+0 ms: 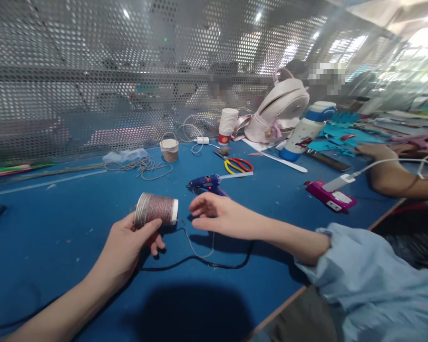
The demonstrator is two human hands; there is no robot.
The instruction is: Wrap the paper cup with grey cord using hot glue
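Observation:
My left hand [128, 247] is closed around a paper cup wrapped in twine [156, 209], holding it on its side above the blue table [57, 223]. A loose end of thin twine [196, 249] hangs from the cup's rim toward the tabletop. My right hand [217, 216] hovers just right of the cup with its fingers stretched toward it and nothing visible in them. A blue hot glue gun [207, 184] lies just beyond my right hand, its black cord [207, 262] curling under my wrist.
Farther back are a second wrapped cup [170, 149], a pile of twine [142, 167], scissors with red and yellow handles [237, 165], stacked paper cups [227, 125], a pink backpack [278, 111] and a bottle [306, 130]. Another person's arm [392, 173] rests at the right by a pink phone [330, 195].

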